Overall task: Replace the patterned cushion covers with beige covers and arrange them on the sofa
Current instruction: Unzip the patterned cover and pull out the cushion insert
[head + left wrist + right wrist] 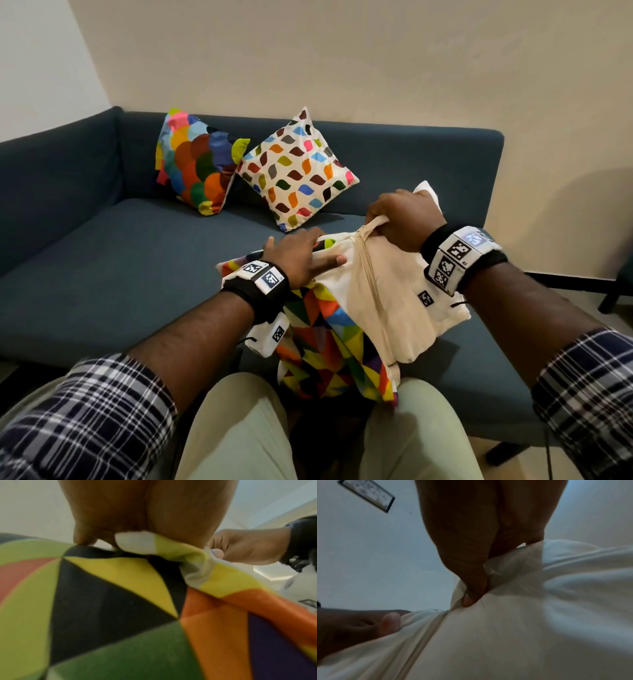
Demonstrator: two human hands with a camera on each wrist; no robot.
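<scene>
Your right hand [404, 219] clutching the beige cover [383, 301], left hand [301, 257] gripping the patterned cover [329, 349] beside it.

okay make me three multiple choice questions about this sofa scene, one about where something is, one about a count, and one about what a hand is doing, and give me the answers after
1. Where do the two cushions with patterned covers stand?
A. On the floor
B. On the sofa seat, leaning on its backrest
C. On the person's lap

2. How many cushions lean on the backrest?
A. One
B. Two
C. Four

3. What is the right hand doing?
A. Hanging free
B. Lying flat on the seat
C. Gripping bunched beige cloth

Answers:
1 B: the scallop-patterned cushion and the leaf-patterned cushion stand on the blue sofa against its backrest.
2 B: only those two lean there; the triangle-patterned cover lies by the person's knees.
3 C: the right hand has its fingers curled round a gather of the beige cover, while the left hand holds the triangle-patterned cover's edge.
</scene>
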